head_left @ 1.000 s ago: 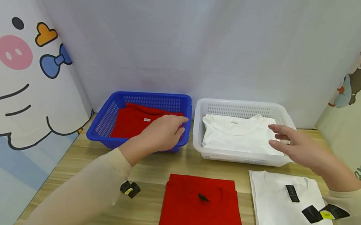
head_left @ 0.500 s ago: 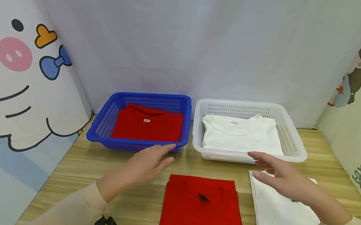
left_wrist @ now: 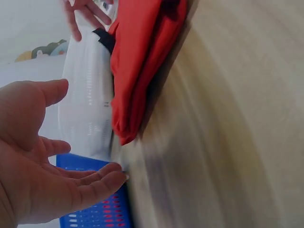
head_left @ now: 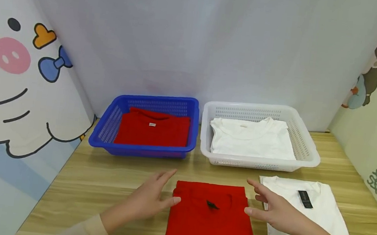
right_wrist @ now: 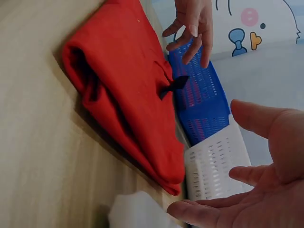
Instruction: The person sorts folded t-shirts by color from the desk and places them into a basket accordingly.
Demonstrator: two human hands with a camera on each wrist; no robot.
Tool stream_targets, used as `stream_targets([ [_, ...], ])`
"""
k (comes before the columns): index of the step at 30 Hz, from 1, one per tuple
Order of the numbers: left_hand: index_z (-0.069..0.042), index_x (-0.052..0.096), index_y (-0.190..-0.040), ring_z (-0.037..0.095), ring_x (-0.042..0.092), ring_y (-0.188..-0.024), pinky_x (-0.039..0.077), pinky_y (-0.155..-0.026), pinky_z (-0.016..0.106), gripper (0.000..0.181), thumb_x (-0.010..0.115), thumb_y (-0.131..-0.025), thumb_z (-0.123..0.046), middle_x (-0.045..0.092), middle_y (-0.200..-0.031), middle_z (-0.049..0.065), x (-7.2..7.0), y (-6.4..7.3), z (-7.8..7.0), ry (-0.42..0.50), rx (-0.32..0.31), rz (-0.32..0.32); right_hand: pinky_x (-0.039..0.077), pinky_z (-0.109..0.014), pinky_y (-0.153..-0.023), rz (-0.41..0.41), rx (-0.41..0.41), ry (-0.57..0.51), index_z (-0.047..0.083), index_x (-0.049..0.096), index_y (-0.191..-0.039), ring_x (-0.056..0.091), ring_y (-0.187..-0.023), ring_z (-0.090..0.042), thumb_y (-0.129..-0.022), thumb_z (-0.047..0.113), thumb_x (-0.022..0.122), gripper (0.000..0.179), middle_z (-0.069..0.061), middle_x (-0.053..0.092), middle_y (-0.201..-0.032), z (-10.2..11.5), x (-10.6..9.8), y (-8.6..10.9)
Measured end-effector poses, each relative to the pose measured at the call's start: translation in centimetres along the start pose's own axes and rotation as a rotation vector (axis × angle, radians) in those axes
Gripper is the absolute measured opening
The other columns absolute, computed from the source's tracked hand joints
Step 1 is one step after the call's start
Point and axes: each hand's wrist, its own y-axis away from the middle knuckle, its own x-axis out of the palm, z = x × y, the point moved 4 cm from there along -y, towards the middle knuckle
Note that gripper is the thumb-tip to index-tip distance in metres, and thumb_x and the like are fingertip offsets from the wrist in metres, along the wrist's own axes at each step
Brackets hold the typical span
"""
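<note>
A folded red T-shirt [head_left: 209, 227] with a dark neck label lies on the table between my two hands. My left hand [head_left: 147, 197] is at its left edge, thumb tip over the cloth in the head view, fingers loosely extended and holding nothing. On the other side my right hand [head_left: 280, 213] hovers with thumb and fingers apart, also holding nothing. Beneath and beyond that hand lies a folded white T-shirt [head_left: 327, 220] with a black label. In the left wrist view a gap shows between the left hand [left_wrist: 61, 161] and the red T-shirt [left_wrist: 137, 71].
At the back left stands a blue basket [head_left: 143, 151] with a folded red shirt [head_left: 155, 135] inside. Beside it, a white basket [head_left: 259, 163] contains a folded white shirt [head_left: 251, 139]. A white curtain [head_left: 190, 37] hangs behind both.
Both hands have drawn back from the baskets toward the front, down to either side of the red T-shirt. The shirts and baskets have stayed in place.
</note>
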Motion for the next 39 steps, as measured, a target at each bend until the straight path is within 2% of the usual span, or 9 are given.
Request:
stream_targets([
  [2,-0.013,0.032,-0.151,0.034,0.047,-0.124,0.041,-0.099,0.054,0.083,0.064,-0.087,-0.054,0.046,-0.139,0.017,0.6,0.4,0.1,0.037,-0.009,0.028,0.038,-0.057,-0.1,0.019,0.026,-0.055,0.016,0.023,-0.153,0.032,-0.134,-0.047,-0.09,0.033,0.068,0.079,-0.022,0.027,-0.153,-0.4,0.7,0.0],
  [6,-0.011,0.033,-0.15,0.023,0.053,-0.097,0.046,-0.089,0.044,0.082,0.063,-0.088,-0.054,0.057,-0.112,0.01,1.6,0.9,0.2,0.092,-0.03,0.098,0.043,-0.05,-0.098,0.061,0.025,-0.169,0.009,0.02,-0.153,0.035,-0.131,-0.049,-0.091,0.027,0.068,0.081,-0.031,0.029,-0.148,-0.8,1.6,-0.1],
  [14,-0.012,0.029,-0.152,0.014,0.046,-0.066,0.04,-0.059,0.027,0.082,0.065,-0.088,-0.048,0.052,-0.091,0.005,2.6,1.0,0.1,0.172,-0.064,0.158,0.05,-0.041,-0.091,0.105,0.027,-0.315,0.0,0.02,-0.151,0.047,-0.124,-0.04,-0.093,0.021,0.066,0.077,-0.032,0.034,-0.144,-1.1,2.6,-0.1],
  [17,-0.013,0.026,-0.153,0.015,0.049,-0.073,0.042,-0.062,0.028,0.083,0.065,-0.088,-0.047,0.055,-0.106,0.006,2.9,0.7,0.0,0.228,-0.075,0.176,0.051,-0.043,-0.088,0.086,0.048,-0.337,0.001,0.025,-0.15,0.049,-0.121,-0.037,-0.092,0.021,0.066,0.074,-0.033,0.031,-0.144,-1.2,2.8,-0.2],
  [20,-0.014,0.024,-0.153,0.019,0.054,-0.103,0.049,-0.085,0.037,0.084,0.066,-0.089,-0.045,0.05,-0.134,0.008,3.2,0.5,0.0,0.337,-0.11,0.198,0.052,-0.042,-0.084,0.083,0.068,-0.379,0.001,0.026,-0.15,0.055,-0.113,-0.033,-0.091,0.02,0.067,0.073,-0.032,0.035,-0.14,-1.2,3.0,-0.5],
  [24,-0.012,0.023,-0.154,0.03,0.036,-0.134,0.032,-0.108,0.052,0.083,0.068,-0.089,-0.037,0.033,-0.151,0.015,3.7,0.3,-0.1,0.554,-0.184,0.208,0.052,-0.04,-0.079,0.122,0.101,-0.462,0.002,0.026,-0.15,0.059,-0.102,-0.027,-0.092,0.018,0.066,0.072,-0.024,0.048,-0.128,-1.3,3.4,-1.0],
  [27,-0.013,0.026,-0.153,0.035,0.031,-0.137,0.027,-0.109,0.055,0.08,0.07,-0.089,-0.03,0.029,-0.153,0.017,4.2,0.3,-0.1,0.671,-0.231,0.207,0.052,-0.04,-0.08,0.155,0.115,-0.51,0.002,0.028,-0.148,0.06,-0.101,-0.027,-0.092,0.016,0.065,0.069,-0.02,0.052,-0.126,-1.4,3.7,-1.4],
  [32,-0.016,0.035,-0.149,0.033,0.032,-0.134,0.024,-0.11,0.056,0.073,0.073,-0.087,-0.023,0.033,-0.15,0.014,4.5,0.3,-0.4,0.749,-0.241,0.209,0.05,-0.036,-0.087,0.149,0.109,-0.464,0.003,0.041,-0.143,0.054,-0.111,-0.026,-0.091,0.017,0.067,0.06,-0.017,0.048,-0.135,-1.8,3.9,-1.9],
  [39,-0.013,0.051,-0.136,0.024,0.052,-0.113,0.039,-0.101,0.047,0.054,0.072,-0.087,-0.017,0.054,-0.127,0.008,4.7,0.2,-0.4,0.804,-0.223,0.26,0.047,-0.035,-0.087,0.115,0.13,-0.413,0.006,0.048,-0.138,0.051,-0.109,-0.028,-0.09,0.021,0.068,0.054,-0.017,0.044,-0.136,-1.7,4.0,-1.9],
])
